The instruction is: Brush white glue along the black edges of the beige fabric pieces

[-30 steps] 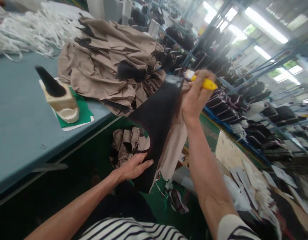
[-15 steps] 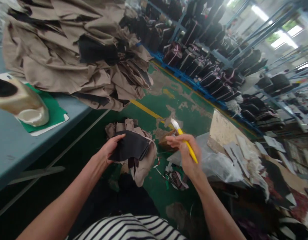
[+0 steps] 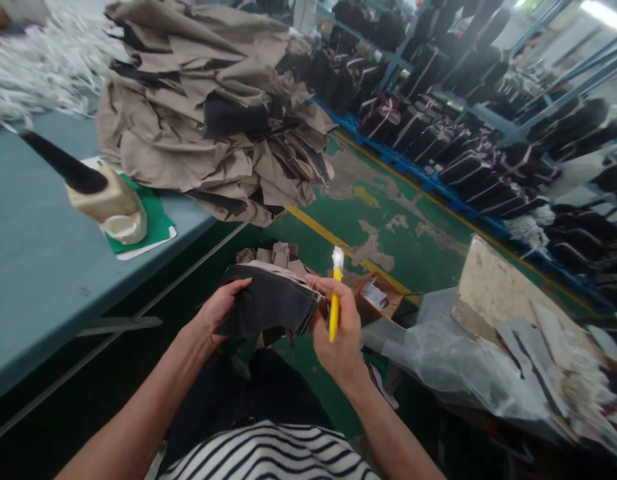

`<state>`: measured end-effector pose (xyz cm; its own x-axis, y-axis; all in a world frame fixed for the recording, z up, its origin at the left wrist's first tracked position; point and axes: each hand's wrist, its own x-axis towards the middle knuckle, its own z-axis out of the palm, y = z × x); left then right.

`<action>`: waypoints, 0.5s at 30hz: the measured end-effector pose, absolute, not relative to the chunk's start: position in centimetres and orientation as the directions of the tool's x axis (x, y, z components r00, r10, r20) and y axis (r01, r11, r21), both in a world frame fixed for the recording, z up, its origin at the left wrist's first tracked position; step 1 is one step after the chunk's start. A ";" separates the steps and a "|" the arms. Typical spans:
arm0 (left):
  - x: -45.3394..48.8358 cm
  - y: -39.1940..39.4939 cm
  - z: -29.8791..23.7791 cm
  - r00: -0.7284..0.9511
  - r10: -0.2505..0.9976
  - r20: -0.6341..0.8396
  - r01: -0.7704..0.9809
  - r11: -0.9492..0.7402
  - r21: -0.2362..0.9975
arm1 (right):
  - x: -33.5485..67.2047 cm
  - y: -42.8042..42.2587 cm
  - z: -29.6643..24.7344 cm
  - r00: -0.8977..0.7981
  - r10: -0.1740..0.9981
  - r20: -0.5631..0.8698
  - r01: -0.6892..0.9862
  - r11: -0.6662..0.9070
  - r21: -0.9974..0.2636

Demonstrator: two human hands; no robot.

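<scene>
My left hand [image 3: 222, 310] grips the left end of a stack of dark curved fabric pieces [image 3: 268, 300], its thumb lying on top. At the stack's right end is my right hand [image 3: 338, 327], with its fingers against the layered edges. A yellow-handled brush [image 3: 335, 303] with white-coated bristles pointing up is tucked in that same hand. Beige cloth [image 3: 281, 255] shows just behind the dark stack; the rest of it is hidden.
On the blue-grey table [image 3: 33, 260] at left stand a cream plastic bottle [image 3: 113, 210] with a black nozzle and a big heap of beige cloth [image 3: 173, 133]. To the right are a small cardboard box [image 3: 388, 310], clear plastic sheeting [image 3: 438, 353] and scraps. Blue racks [image 3: 528, 120] hold dark bundles.
My right hand has come left and in to the stack's right end, with the brush now more upright. The stack is spread wider and held flatter. The view has turned left.
</scene>
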<state>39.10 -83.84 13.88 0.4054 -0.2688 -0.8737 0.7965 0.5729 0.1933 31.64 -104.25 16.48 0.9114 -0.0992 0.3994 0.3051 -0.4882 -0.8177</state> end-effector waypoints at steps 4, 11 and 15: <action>38.4 -82.5 13.8 0.417 -0.282 -0.864 0.791 0.581 0.192 | 34.3 -103.5 16.0 0.789 0.063 0.611 0.544 -0.534 -0.647; 36.3 -79.6 14.3 0.646 -0.327 -0.690 0.645 0.717 0.265 | 38.9 -103.4 17.9 0.724 0.257 0.640 0.670 -0.483 -0.564; 34.4 -78.8 14.4 0.868 -0.299 -0.396 0.475 0.730 0.491 | 39.4 -103.0 19.6 0.771 0.312 0.555 0.629 -0.512 -0.585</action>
<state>34.36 -78.77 14.35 0.8682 -0.2989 -0.3960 0.4754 0.7297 0.4915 39.37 -103.04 19.60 0.7708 0.3124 0.5552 0.6289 -0.5121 -0.5850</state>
